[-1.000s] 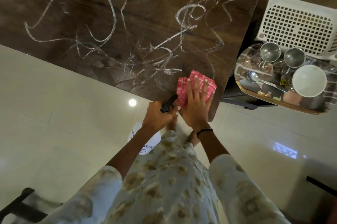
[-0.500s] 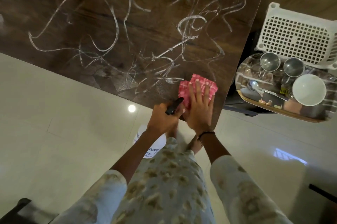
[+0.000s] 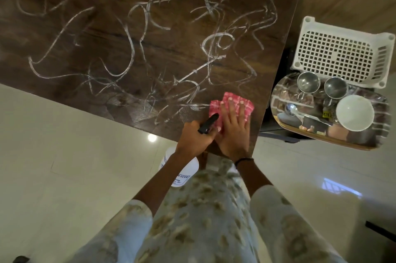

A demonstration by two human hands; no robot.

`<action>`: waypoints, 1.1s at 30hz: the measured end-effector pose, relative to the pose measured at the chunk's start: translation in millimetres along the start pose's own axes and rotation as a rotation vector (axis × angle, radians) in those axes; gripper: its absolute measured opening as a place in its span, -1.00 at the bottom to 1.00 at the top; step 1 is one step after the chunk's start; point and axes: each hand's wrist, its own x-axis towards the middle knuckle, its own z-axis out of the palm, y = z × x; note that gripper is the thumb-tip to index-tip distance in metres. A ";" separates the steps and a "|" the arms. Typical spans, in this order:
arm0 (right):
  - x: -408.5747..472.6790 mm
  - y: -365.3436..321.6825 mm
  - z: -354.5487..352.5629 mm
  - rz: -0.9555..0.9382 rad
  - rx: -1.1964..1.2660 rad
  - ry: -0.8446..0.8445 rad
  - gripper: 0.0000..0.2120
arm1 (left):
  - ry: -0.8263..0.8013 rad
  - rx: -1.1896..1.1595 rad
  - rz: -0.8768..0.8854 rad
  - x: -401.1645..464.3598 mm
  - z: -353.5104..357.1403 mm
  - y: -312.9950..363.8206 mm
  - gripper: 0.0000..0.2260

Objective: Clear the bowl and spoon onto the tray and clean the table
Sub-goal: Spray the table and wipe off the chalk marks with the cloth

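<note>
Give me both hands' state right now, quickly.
Left hand: fingers curled round the spray bottle at its black trigger head.
Right hand: open, fingers flat, pressing the pink cloth on the table.

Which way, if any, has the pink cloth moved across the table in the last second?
No, hardly at all: the pink cloth under the right hand still lies by the table's near right corner, beside the same white streak.
</note>
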 end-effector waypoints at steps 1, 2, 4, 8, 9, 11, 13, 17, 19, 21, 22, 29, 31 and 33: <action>-5.7 -5.1 2.9 -0.061 -0.001 -0.008 -0.36 | -0.001 0.002 0.000 2.1 0.2 3.9 -0.74; -15.3 -5.9 5.4 -0.116 -0.008 -0.012 -0.39 | 0.001 0.003 0.002 4.6 1.4 7.7 -0.75; -38.9 5.3 9.2 -0.166 -0.026 -0.023 -0.40 | 0.008 0.029 0.002 9.1 5.7 13.2 -0.70; -59.6 46.5 1.3 -0.074 -0.065 -0.014 -0.31 | -0.051 0.067 0.018 11.1 14.6 36.1 -0.76; -57.3 52.2 -1.5 -0.057 -0.070 -0.015 -0.30 | -0.064 0.075 0.039 11.2 18.0 43.4 -0.77; -52.0 55.7 -6.0 -0.039 -0.057 -0.046 -0.30 | -0.067 0.086 0.055 11.3 25.3 57.6 -0.76; -48.8 54.9 -7.2 -0.027 -0.044 -0.073 -0.30 | -0.059 0.088 0.034 16.3 32.9 66.6 -0.78; -49.1 56.0 -6.0 -0.018 -0.026 -0.076 -0.31 | -0.033 0.129 0.013 26.1 42.5 77.1 -0.78; -48.3 56.4 -5.1 -0.019 -0.008 -0.086 -0.31 | -0.014 0.127 0.007 30.7 43.0 81.2 -0.75; -48.1 56.5 -4.4 -0.021 0.011 -0.078 -0.31 | -0.009 0.134 -0.015 35.7 42.5 81.6 -0.72; -48.2 57.0 -4.4 -0.023 0.014 -0.073 -0.30 | -0.006 0.134 -0.027 38.0 41.5 81.0 -0.70; -12.4 76.0 -19.5 -0.098 -0.015 -0.038 -0.28 | 0.042 0.088 -0.078 44.7 30.8 77.0 -0.66; 13.9 80.9 -28.2 -0.075 -0.016 -0.010 -0.26 | 0.039 0.051 -0.098 46.3 25.0 74.3 -0.64; 45.1 78.0 -36.7 -0.016 -0.011 0.014 -0.25 | 0.045 0.025 -0.124 48.1 17.6 70.5 -0.59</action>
